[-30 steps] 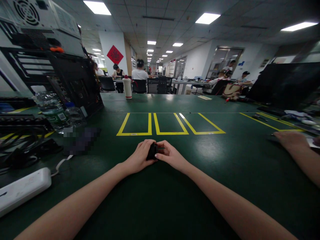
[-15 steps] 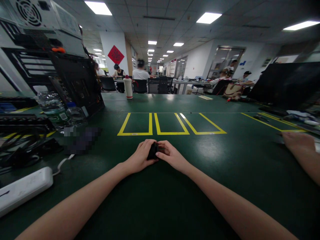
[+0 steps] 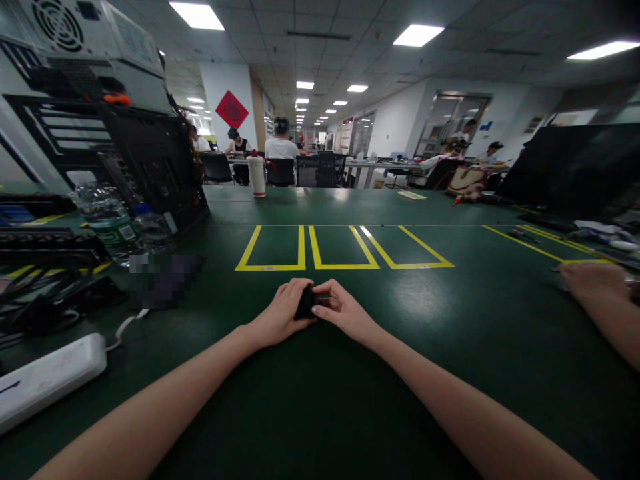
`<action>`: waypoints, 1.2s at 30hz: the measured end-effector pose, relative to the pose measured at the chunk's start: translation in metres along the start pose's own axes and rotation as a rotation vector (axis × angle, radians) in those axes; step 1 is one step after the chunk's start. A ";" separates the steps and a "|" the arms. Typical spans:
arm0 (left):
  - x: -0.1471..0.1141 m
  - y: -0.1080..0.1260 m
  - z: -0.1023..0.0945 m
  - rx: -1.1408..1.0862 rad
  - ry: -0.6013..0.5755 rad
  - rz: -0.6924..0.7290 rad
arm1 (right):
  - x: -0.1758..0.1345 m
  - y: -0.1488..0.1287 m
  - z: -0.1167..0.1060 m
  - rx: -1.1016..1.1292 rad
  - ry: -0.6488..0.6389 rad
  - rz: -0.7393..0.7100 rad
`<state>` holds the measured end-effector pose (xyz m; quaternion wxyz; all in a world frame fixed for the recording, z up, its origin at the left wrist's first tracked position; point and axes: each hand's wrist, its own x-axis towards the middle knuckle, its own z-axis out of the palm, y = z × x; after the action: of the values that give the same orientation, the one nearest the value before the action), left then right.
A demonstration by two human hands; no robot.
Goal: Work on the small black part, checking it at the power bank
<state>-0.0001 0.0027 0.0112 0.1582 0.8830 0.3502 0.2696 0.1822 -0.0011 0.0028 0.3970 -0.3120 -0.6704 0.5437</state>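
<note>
A small black object (image 3: 305,303), too dark and too covered to name, is low over or on the green table (image 3: 320,413) in front of me. The fingers and thumb of my left hand (image 3: 284,311) wrap round it from the left. From the right, my right hand (image 3: 345,312) has its thumb and fingertips closed on the object's right side. Most of the object is hidden by my fingers, and whether it touches the table I cannot tell.
Beyond my hands, three yellow tape outlines (image 3: 270,269) mark the table. To the left are a white power strip (image 3: 55,380), a water bottle (image 3: 107,223) and a computer case (image 3: 155,167). A white tumbler (image 3: 257,176) stands behind. Another person's hand (image 3: 593,280) reaches in at right.
My right fingers have shifted very slightly at the black object; my left hand stays in place. The other person's hand at the right has moved a little to the left.
</note>
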 end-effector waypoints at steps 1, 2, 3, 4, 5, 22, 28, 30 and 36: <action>0.000 0.001 0.000 -0.003 -0.002 -0.002 | 0.000 0.000 0.000 -0.007 0.007 0.005; 0.000 0.001 -0.001 -0.005 -0.007 -0.001 | 0.000 0.000 0.000 -0.018 0.014 0.016; 0.000 0.002 -0.002 -0.007 -0.013 0.000 | 0.000 -0.001 -0.001 -0.030 0.020 0.028; 0.000 0.003 -0.003 -0.007 -0.019 0.000 | 0.000 -0.001 -0.001 -0.036 0.020 0.042; -0.001 0.004 -0.004 -0.006 -0.020 -0.001 | 0.000 -0.002 -0.001 -0.036 0.012 0.054; 0.000 -0.002 0.003 0.005 0.012 0.009 | 0.002 0.001 0.000 -0.061 0.036 0.002; -0.001 0.003 -0.003 -0.009 -0.024 -0.002 | -0.001 0.001 0.001 -0.085 0.023 0.024; -0.001 0.005 -0.005 -0.010 -0.037 -0.009 | -0.002 0.001 0.002 -0.090 0.021 -0.001; -0.001 0.004 -0.005 -0.008 -0.029 -0.008 | -0.007 -0.004 0.007 -0.294 0.113 -0.146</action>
<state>-0.0010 -0.0001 0.0165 0.1680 0.8848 0.3501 0.2574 0.1797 -0.0113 0.0046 0.4224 -0.3473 -0.7403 0.3911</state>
